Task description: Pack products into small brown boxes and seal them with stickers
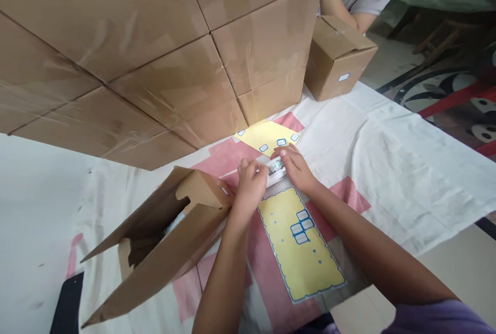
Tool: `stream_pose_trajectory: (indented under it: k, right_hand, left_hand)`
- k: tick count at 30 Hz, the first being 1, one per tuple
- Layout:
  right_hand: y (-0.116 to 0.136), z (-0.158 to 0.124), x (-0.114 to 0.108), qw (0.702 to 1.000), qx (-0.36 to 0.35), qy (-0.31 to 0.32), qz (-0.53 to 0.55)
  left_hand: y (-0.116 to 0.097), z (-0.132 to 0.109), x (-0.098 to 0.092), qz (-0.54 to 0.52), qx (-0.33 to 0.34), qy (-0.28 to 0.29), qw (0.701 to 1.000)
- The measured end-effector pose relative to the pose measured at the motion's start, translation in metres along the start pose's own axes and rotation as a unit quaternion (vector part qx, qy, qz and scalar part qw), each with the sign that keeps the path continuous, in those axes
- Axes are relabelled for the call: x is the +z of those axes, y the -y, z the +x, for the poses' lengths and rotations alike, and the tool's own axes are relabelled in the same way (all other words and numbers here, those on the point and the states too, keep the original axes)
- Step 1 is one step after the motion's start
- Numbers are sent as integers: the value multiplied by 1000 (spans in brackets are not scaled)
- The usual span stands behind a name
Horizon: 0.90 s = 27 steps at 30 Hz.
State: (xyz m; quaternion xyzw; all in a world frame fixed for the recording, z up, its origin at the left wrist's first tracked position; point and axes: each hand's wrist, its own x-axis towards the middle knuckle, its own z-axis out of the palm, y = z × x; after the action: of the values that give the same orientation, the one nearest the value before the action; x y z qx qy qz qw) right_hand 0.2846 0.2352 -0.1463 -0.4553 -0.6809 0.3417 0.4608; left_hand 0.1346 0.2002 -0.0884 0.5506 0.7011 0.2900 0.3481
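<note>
Both hands meet over the middle of the cloth-covered table, one on each side of what looks like a roll of clear tape (276,167) with a whitish rim and greenish print inside. My left hand (252,181) has its fingers bent and pinched at the roll's left side. My right hand (296,166) grips the right side, thumb on top. Just below the hands lies a yellow sheet (298,256) with a blue scalloped edge and several blue-framed labels grouped on it. Beyond them is a second yellow sheet (258,136) with scattered blue-framed labels, partly covered by my right hand.
An open cardboard box (201,189) stands at the left, flaps raised, with something pale inside. Stacked taped cartons (163,91) form a wall behind. Another carton (329,62) with a label stands at the far right, a person's arm (364,21) behind it. White cloth (403,153) covers the table.
</note>
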Motion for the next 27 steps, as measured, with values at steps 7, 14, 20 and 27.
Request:
stream_pose_trajectory:
  k: [7,14,20,27]
  right_hand:
    - [-2,-1,2,999,-18,-31,14]
    - [0,-1,-10,998,-34,-61,6]
    - [-3,3,-17,1000,6,-22,5]
    - [-2,5,-21,1000,14,12,2]
  left_hand:
    - [-3,-18,-7,-75,-23,-3,997]
    - [12,-29,-3,-140,-36,27,989]
    - [23,-36,4,-200,-86,49,975]
    - [22,-40,3,-255,-117,43,959]
